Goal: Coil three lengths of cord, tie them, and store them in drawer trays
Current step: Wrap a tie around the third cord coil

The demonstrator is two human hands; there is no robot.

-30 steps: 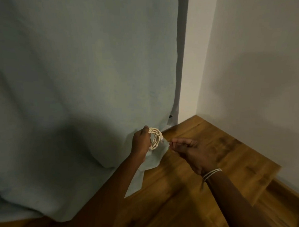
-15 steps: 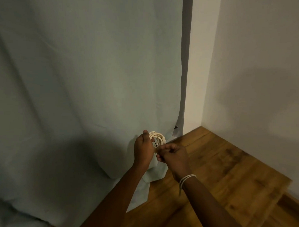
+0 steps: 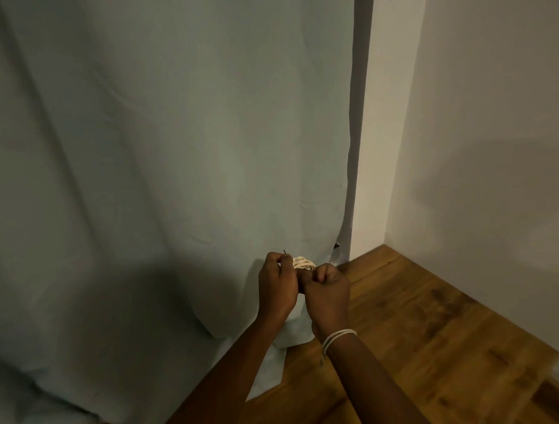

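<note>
A small coil of cream cord (image 3: 304, 263) shows between my two fists, mostly hidden by them. My left hand (image 3: 277, 285) is closed on the coil's left side, and a thin dark tip sticks up past its thumb. My right hand (image 3: 327, 292) is closed against the coil's right side, knuckles touching the left hand. A loop of pale cord (image 3: 336, 336) sits around my right wrist. No drawer or tray is in view.
A large pale blue-grey cloth (image 3: 165, 162) hangs across the left and middle, its lower corner draped onto a wooden surface (image 3: 426, 346). White walls (image 3: 499, 141) meet in a corner at the right.
My right hand has come in from the right and closed against the coil beside my left hand. The coil's open loops are now squeezed down and mostly covered.
</note>
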